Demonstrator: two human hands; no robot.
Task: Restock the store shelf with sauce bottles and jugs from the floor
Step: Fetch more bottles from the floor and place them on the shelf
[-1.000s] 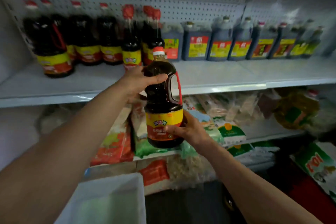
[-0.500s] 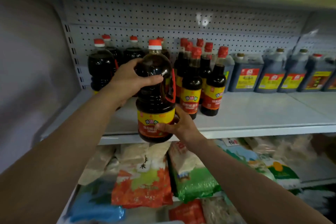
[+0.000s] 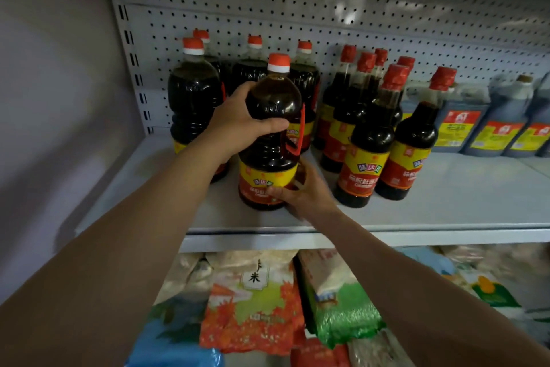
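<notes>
Both hands (image 3: 238, 125) grip the sauce jug (image 3: 269, 140) on the shelf (image 3: 446, 212).

A large dark sauce jug (image 3: 271, 134) with a red-and-white cap, a red side handle and a yellow-and-red label stands upright near the front of the grey shelf (image 3: 446, 212). Just behind it and to its left stand matching jugs (image 3: 193, 98). To its right stand slimmer red-capped bottles (image 3: 369, 140), and far right, blue square jugs (image 3: 494, 125).
</notes>
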